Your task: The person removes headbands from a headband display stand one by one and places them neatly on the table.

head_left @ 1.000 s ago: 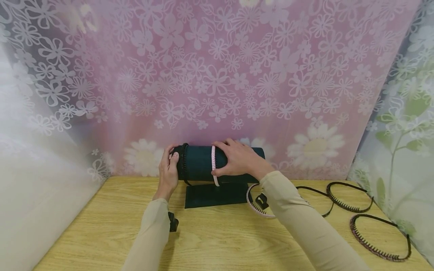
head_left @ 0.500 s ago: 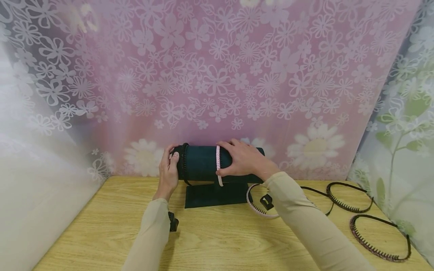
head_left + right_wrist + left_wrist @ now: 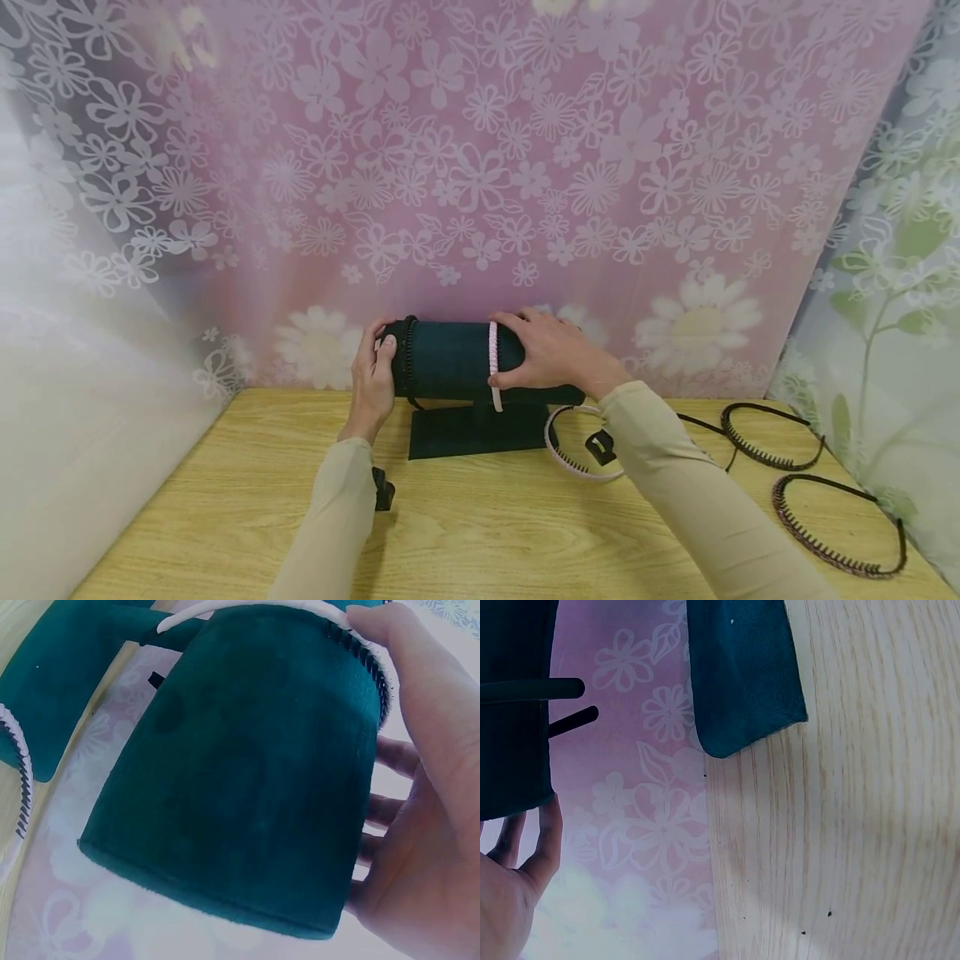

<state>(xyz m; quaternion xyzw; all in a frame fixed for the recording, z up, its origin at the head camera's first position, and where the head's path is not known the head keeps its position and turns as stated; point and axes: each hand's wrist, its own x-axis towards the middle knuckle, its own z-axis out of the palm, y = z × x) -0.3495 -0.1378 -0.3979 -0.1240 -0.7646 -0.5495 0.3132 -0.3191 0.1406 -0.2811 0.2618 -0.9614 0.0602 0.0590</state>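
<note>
Head view shows a pale pink headband (image 3: 492, 358) around the roll of a dark green display stand (image 3: 450, 362), just right of the roll's middle, one tip hanging below its front. The right hand (image 3: 555, 354) pinches this headband, thumb on its front and a fingertip on its top, the fingers partly spread across the stand's roll; the right wrist view shows the other fingers behind the roll. At the stand's left end, the left hand (image 3: 372, 379) grips the roll, thumb in front and fingers curled around behind. Close beside that hand, a black toothed headband (image 3: 409, 358) encircles the roll. The stand's flat base (image 3: 465, 433) rests on the wood-grain counter (image 3: 465, 533). Just right of the base lies a second pink headband (image 3: 588, 477). Farther right of the stand are a dark headband (image 3: 701, 422) partly hidden by the right sleeve (image 3: 667, 467), another toothed one (image 3: 750, 451) beside it, and a brownish toothed one (image 3: 802, 540) nearer the front. Behind the stand hangs a pink flowered curtain (image 3: 480, 167).
</note>
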